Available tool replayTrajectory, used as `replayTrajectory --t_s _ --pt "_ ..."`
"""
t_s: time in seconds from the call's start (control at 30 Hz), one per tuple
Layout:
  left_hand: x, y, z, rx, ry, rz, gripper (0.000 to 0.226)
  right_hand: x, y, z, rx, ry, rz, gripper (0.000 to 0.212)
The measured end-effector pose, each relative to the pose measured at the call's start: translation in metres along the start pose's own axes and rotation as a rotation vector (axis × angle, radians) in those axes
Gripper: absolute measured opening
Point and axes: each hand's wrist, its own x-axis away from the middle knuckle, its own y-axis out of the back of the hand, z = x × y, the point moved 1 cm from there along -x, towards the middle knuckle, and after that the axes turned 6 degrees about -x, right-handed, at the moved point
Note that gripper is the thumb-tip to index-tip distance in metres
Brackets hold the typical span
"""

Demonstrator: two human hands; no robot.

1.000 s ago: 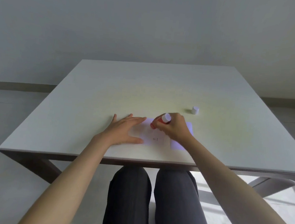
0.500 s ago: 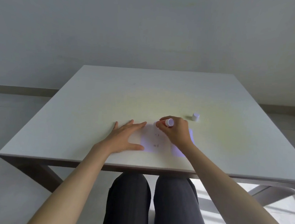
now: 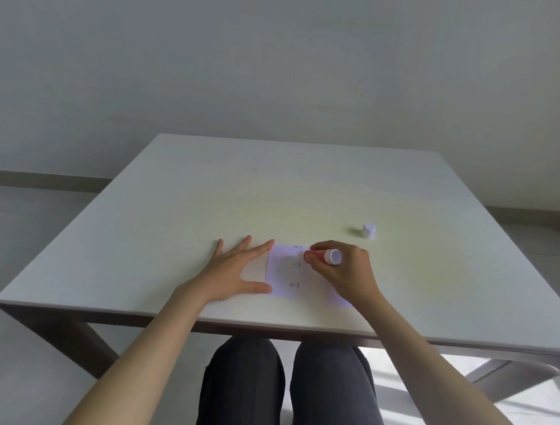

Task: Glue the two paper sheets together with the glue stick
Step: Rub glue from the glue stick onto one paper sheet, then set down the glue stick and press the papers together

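Observation:
A small pale paper sheet [image 3: 284, 273] with faint printed marks lies flat near the table's front edge. A second sheet [image 3: 255, 270] seems to lie under my left hand's fingers at its left side; its outline is hard to tell. My left hand [image 3: 237, 271] rests flat with fingers spread, pressing the paper's left edge. My right hand [image 3: 344, 272] grips a red glue stick [image 3: 322, 256] with a white base, laid nearly level, its tip touching the sheet's far part. The white cap [image 3: 368, 230] stands apart on the table behind my right hand.
The white square table [image 3: 206, 193] has a dark frame, and its front edge runs just above my knees. A plain wall stands behind it. My legs in dark trousers sit under the front edge.
My right hand has shifted the glue stick's tip farther along the sheet and tipped the stick flatter. The left hand stays pressed on the paper. The camera tilted slightly up.

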Motion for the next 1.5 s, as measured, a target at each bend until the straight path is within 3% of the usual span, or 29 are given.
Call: replayTrajectory --t_s 0.07,0.2,0.33,0.47,0.6,0.67,0.77,0.87,1.07,1.37,1.5 --pt "0.0 -0.001 0.001 -0.019 0.012 -0.002 0.086 0.005 0.008 0.005 -0.094 0.011 -0.003 0.018" --pt "0.005 0.001 -0.005 0.04 0.01 -0.011 0.081 0.018 0.021 0.027 -0.746 -0.077 0.041 0.025" --pt "0.014 0.013 -0.031 0.33 -0.059 -0.184 0.06 0.038 0.0 0.043 -1.368 -0.454 0.19 0.03" --pt "0.027 0.013 -0.078 0.671 -0.163 -0.336 0.033 0.052 -0.028 0.047 -1.546 -0.6 0.201 0.027" --pt "0.03 0.01 -0.093 0.882 -0.046 -0.456 0.014 0.058 -0.038 0.047 -1.502 -0.618 0.202 0.021" --pt "0.026 0.016 -0.094 0.893 -0.039 -0.501 0.008 0.06 -0.036 0.046 -1.429 -0.64 0.21 0.033" --pt "0.011 0.041 -0.092 0.741 -0.028 -0.645 0.01 0.064 -0.03 0.043 -1.293 -0.667 0.202 0.057" --pt "-0.013 0.063 -0.073 0.513 0.108 -0.758 0.021 0.068 -0.025 0.043 -1.058 -0.552 0.204 0.046" --pt "-0.047 0.059 -0.04 0.324 0.279 -0.764 0.033 0.073 -0.025 0.039 -0.518 -0.259 0.176 0.015" --pt "-0.053 0.042 -0.023 0.291 0.331 -0.759 0.026 0.065 -0.028 0.026 -0.234 -0.136 0.193 0.026" --pt "-0.052 0.039 -0.017 0.309 0.317 -0.756 0.02 0.06 -0.037 0.022 0.04 -0.015 0.174 0.044"
